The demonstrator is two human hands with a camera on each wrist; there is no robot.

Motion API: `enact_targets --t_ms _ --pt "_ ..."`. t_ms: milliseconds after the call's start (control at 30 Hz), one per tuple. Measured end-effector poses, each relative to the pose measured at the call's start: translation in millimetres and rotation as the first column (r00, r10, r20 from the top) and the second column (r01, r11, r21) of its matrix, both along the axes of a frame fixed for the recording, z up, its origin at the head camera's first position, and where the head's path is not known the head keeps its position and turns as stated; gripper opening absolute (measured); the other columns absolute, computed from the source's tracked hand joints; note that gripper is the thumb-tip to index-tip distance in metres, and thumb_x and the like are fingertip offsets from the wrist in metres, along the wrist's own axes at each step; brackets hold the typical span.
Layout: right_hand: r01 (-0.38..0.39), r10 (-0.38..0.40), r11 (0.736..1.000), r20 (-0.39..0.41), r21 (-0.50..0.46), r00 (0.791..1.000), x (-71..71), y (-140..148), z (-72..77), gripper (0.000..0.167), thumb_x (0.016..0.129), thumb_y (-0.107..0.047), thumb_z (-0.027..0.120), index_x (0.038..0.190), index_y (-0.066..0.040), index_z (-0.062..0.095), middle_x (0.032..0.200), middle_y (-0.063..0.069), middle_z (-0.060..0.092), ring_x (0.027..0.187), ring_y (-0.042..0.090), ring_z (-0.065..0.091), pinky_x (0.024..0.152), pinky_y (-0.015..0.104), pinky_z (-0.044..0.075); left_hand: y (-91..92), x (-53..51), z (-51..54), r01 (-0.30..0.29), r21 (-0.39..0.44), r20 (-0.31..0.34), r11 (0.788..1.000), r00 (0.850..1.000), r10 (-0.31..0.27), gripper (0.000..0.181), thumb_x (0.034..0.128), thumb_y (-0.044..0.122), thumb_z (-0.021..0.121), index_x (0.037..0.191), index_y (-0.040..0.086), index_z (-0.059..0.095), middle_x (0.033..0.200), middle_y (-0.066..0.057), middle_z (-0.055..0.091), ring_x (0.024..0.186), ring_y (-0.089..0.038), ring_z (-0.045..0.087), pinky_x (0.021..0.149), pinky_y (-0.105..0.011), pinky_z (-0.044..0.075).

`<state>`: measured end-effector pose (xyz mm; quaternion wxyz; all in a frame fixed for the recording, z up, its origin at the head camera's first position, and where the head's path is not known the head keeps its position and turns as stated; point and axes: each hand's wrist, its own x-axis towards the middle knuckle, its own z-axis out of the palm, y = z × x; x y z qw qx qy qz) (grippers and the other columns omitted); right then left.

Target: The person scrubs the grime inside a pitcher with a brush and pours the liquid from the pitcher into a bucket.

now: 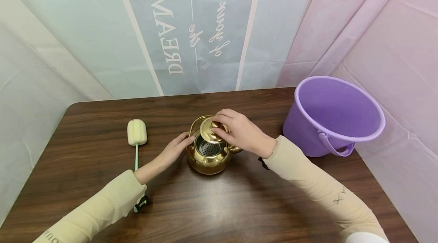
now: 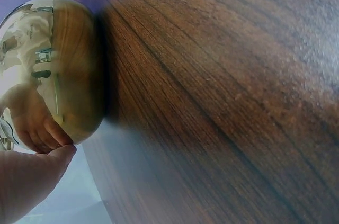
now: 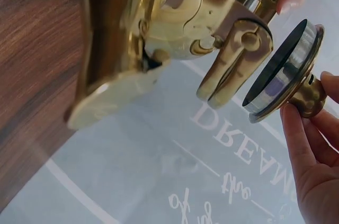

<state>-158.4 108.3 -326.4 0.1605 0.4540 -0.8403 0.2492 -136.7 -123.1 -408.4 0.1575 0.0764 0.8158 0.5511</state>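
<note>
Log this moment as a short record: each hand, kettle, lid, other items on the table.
left hand: touching the kettle's side
right hand: pinching the lid knob
kettle: gold, shiny, on the table; perforated strainer visible inside its opening
lid: off the kettle, tilted over the opening
sponge brush: yellow head, pale green handle, left of the kettle in head view
bucket: purple, right of the kettle in head view
</note>
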Motion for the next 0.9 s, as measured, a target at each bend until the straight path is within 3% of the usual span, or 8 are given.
enact_targets --t_ms 900 --pt "0.066 -0.066 0.998 -0.012 0.001 0.998 -10.4 18.7 1.1 0.023 0.084 -0.014 0.065 0.102 -0.001 0.065 0.097 0.005 0.061 0.087 0.013 0.057 0.075 0.026 0.047 0.6 1.5 1.0 -0.001 -0.009 -0.012 1.000 1.000 0.001 0.049 0.0948 0.035 0.041 0.131 0.002 0.044 0.130 -0.016 0.048 0.123 -0.027 0.040 0.102 -0.045 0.028"
